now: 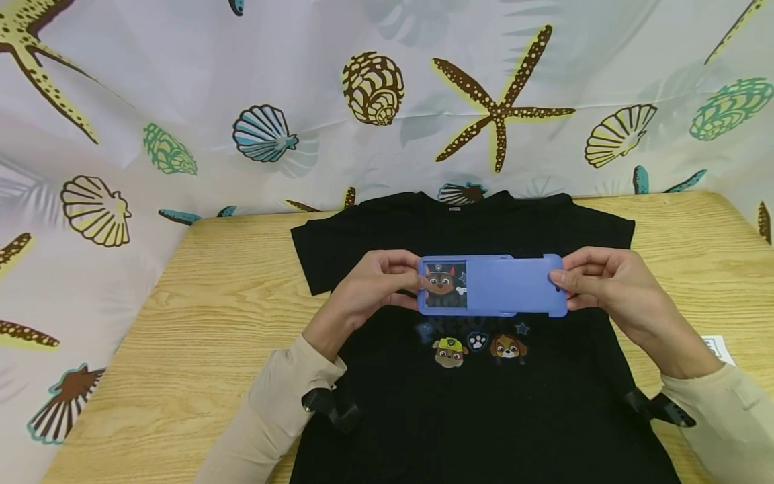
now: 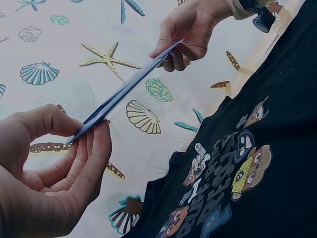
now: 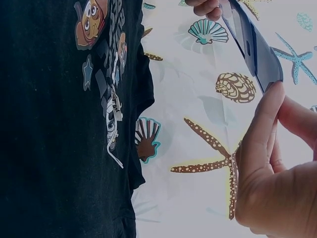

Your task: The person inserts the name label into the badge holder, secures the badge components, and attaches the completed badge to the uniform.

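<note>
A pale cloth [image 1: 199, 60] printed with shells and starfish filled the background and came down behind the wood-grained desk [image 1: 211, 302]. On that desk lay a black T-shirt [image 1: 484, 430], spread out with its collar toward the cloth and its short sleeves out to either side. Two beige sleeves [image 1: 272, 403] reached in over it from the near side.

The flat blue plastic holder [image 1: 510, 286] was level across the shirt's chest in the head view, raised clear of the fabric; the left wrist view caught it nearly edge-on. A window at its left end showed a dog's face in a dark cap.

The left hand [image 1: 377, 282] had a narrow grip, pinching the holder's left end between thumb and fingers. The right hand [image 1: 617, 289] pinched the opposite end just as narrowly, thumb on the near face.

Black devices [image 1: 331, 407] sat at both wrists. Below the holder, the shirt bore a yellow-capped dog [image 1: 450, 352], a brown-eared one [image 1: 509, 346] and, between them, a paw badge [image 1: 478, 341]. A white slip [image 1: 719, 349] showed beside the right forearm, partly hidden.
</note>
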A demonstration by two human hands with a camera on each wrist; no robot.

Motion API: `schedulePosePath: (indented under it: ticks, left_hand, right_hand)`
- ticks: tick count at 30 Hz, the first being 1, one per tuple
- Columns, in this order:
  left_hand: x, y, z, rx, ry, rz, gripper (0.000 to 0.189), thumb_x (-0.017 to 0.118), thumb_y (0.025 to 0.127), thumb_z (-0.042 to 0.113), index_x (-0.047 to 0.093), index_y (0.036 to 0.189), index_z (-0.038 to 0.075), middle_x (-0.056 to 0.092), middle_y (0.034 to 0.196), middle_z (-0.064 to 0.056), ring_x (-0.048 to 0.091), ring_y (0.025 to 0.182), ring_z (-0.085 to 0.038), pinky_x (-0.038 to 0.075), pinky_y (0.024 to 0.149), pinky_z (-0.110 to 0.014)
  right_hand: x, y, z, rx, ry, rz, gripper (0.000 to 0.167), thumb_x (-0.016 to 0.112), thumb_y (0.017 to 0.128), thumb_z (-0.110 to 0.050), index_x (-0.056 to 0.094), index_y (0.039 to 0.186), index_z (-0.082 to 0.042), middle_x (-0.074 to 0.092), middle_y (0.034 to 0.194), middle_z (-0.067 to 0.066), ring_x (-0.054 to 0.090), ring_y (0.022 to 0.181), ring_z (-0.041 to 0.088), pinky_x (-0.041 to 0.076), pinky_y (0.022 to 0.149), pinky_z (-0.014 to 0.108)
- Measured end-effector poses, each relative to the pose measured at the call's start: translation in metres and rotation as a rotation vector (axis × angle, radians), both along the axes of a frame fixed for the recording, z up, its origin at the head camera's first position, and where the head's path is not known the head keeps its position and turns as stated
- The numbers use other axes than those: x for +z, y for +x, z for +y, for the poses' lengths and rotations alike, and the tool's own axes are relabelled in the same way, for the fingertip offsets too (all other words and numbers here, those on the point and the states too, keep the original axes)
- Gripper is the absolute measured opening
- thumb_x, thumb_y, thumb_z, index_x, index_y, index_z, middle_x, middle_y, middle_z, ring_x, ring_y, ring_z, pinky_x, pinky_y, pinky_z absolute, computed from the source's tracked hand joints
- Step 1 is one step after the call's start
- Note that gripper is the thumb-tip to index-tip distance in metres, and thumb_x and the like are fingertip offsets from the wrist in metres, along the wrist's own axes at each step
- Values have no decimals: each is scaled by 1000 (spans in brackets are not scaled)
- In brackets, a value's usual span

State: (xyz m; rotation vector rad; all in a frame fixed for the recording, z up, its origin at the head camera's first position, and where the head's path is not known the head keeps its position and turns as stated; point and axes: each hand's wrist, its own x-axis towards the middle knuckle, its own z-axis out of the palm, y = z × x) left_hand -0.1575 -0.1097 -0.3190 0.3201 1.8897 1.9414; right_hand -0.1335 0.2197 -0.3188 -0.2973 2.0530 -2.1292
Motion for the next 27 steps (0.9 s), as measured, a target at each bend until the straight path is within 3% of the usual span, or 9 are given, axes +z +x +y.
schedulePosePath:
  ticks: [9, 15, 27]
  left_hand:
    - [-1, -1, -1, 1, 19, 3, 17, 58, 83, -1, 62, 100, -3, 71, 91, -9, 66, 76, -16, 59, 71, -37]
    - [-2, -2, -2, 1, 21, 2, 15, 59, 84, -1, 62, 98, -2, 70, 90, -11, 66, 76, -16, 59, 70, -37]
    - [2, -2, -5, 14, 17, -5, 11, 60, 85, -1, 63, 96, 1, 70, 83, -3, 66, 76, -15, 59, 70, -36]
  right_hand:
    - [-1, -1, 1, 1, 14, 6, 15, 67, 87, 5, 71, 87, -10, 71, 78, 3, 64, 63, 12, 57, 58, 24]
    - [-1, -1, 2, 4, 3, 11, 16, 66, 87, 6, 71, 86, -10, 71, 78, 3, 64, 62, 12, 57, 58, 24]
    - [0, -2, 4, 0, -26, -2, 17, 66, 87, 7, 71, 86, -9, 71, 78, 3, 64, 63, 11, 57, 58, 24]
